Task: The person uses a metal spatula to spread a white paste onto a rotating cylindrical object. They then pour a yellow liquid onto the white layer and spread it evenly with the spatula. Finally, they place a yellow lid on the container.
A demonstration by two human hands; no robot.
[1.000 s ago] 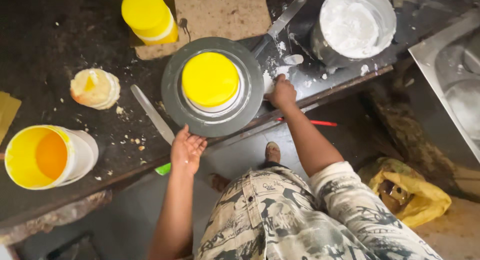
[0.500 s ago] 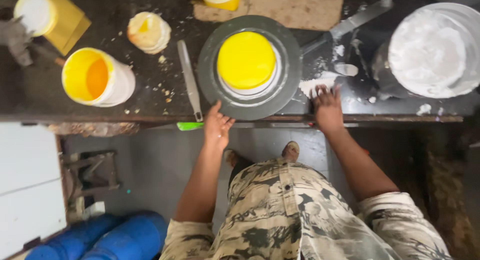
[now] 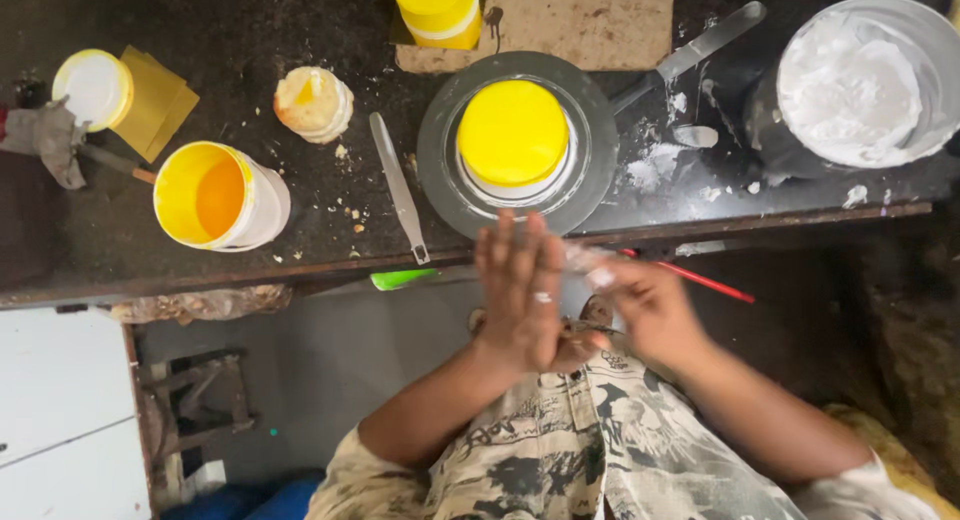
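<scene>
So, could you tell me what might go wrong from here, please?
1. The hands look dusted with white powder and are held in front of the bench; it may fall on the clothes.
2. The open yellow tub stands near the bench edge; an elbow might tip it.
3. The spatula ends at that edge and could slide off.

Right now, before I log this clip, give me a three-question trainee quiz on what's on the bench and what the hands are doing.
1. True or false: the left hand and right hand rest on the dark bench.
2. What sits on the round grey disc? A) a yellow-lidded tub B) a spoon C) a cloth
3. What fills the metal bowl at the far right?

Key: 1 false, they are raised together in front of the bench edge; 2 A, the yellow-lidded tub; 3 white powder.
</scene>
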